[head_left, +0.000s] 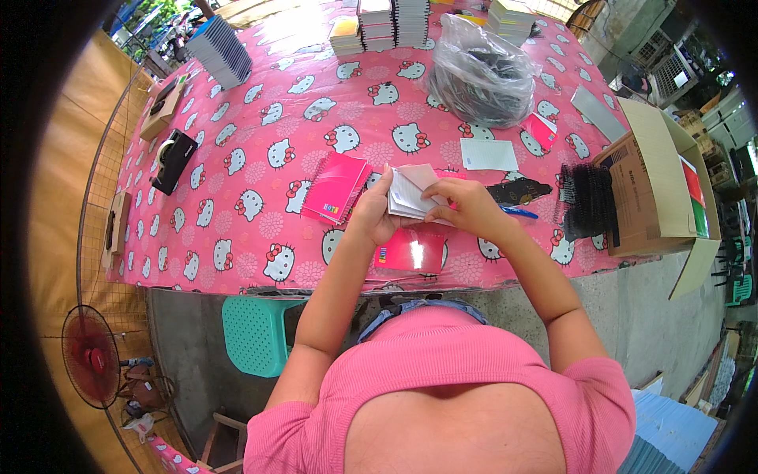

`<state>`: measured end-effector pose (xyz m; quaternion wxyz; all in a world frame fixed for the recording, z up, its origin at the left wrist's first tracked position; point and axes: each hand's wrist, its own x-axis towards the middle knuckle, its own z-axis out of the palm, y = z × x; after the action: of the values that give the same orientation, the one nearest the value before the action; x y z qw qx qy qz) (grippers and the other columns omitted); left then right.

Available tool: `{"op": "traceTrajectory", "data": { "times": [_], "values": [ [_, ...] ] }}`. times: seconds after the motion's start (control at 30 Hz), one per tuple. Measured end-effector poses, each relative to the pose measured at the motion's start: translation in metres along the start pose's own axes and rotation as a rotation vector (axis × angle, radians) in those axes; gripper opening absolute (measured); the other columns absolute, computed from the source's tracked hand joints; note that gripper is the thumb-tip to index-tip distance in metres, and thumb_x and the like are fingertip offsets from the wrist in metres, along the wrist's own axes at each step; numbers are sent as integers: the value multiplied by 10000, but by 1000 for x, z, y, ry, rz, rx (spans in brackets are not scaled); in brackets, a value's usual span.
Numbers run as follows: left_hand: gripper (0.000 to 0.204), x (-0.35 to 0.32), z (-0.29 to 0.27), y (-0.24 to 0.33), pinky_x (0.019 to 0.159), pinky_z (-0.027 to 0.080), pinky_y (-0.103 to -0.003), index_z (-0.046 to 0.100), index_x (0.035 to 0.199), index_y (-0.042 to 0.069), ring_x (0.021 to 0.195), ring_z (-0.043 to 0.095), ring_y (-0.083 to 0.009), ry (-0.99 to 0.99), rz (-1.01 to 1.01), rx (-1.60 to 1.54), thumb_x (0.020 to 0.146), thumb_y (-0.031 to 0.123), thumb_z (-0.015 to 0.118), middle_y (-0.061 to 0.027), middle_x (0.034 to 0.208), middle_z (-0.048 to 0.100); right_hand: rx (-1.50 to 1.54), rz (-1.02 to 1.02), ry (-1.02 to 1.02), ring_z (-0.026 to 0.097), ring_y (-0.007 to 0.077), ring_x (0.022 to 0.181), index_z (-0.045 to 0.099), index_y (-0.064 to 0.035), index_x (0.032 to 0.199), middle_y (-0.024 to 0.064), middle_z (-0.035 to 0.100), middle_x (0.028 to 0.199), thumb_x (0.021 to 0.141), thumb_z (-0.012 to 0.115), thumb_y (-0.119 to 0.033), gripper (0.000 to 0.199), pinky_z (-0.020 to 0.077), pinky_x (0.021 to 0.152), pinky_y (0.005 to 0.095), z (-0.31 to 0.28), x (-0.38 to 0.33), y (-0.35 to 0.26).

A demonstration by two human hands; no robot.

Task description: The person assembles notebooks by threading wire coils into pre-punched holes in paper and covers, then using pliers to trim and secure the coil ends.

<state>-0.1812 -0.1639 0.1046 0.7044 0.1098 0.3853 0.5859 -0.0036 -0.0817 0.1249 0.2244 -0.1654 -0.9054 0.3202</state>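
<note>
Pale paper sheets, a thin stack of pages [410, 193], are held up over the near edge of the table [260, 118], which is covered by a pink cloth printed with cartoon cats. The left hand [377, 212] is closed around the stack's left edge, thumb on top and fingers curled beneath, with the forearm raised steeply from the lower edge of the view. The right hand [467, 207] is closed on the stack's right side, the fingers bent over its upper corner where a pinkish sheet is lifted, and the wrist is turned inward. Just below the hands a glossy red cover [410, 251] is laid flat on the cloth, and to their left a pile of pink spiral notebooks [338, 188] is set at a slant. A blue pen [519, 212] is seen just right of the right hand, beside a dark card. Farther right, black binding coils [586, 201] are lined up next to an open cardboard box [659, 186], in which red and green covers are stood on edge. A clear plastic bag [482, 75] filled with dark coils is placed beyond the hands, and stacks of finished notebooks [391, 24] are ranged along the far edge.
</note>
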Motion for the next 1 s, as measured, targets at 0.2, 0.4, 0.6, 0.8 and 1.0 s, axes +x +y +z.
{"op": "traceTrajectory", "data": {
  "times": [0.2,0.4,0.6,0.8,1.0],
  "values": [
    [578,0,-1,0,773,575,-482,390,1300,6,1061,586,-344,-14,0,11,983,470,253,-192,1219,530,10,12,2,621,304,833,616,-59,962,128,636,901,706,743,-232,333,488,722,379,-1,0,-2],
    [592,1,1,1,758,584,-453,388,1303,4,1051,591,-343,-36,-4,29,981,480,243,-192,1217,531,-19,0,4,621,311,836,617,-60,969,132,636,900,705,745,-229,338,491,720,380,-2,0,-1],
    [597,3,-1,0,779,574,-464,388,1306,2,1050,590,-353,-40,-5,14,980,483,249,-193,1225,527,27,24,4,631,296,804,623,-70,960,125,640,885,694,753,-208,327,497,694,366,-2,0,2],
    [582,-1,6,1,810,548,-502,426,1269,22,1030,600,-344,45,-8,17,968,502,294,-189,1186,550,50,-11,28,635,294,774,627,-57,934,123,644,863,726,722,-183,261,501,671,366,1,0,8],
    [584,0,4,0,825,540,-499,434,1263,22,1035,601,-336,32,-17,16,963,507,308,-186,1175,563,17,-24,108,630,243,693,627,-17,886,127,637,818,791,664,-115,141,491,619,327,5,-1,7]
  ]
}}
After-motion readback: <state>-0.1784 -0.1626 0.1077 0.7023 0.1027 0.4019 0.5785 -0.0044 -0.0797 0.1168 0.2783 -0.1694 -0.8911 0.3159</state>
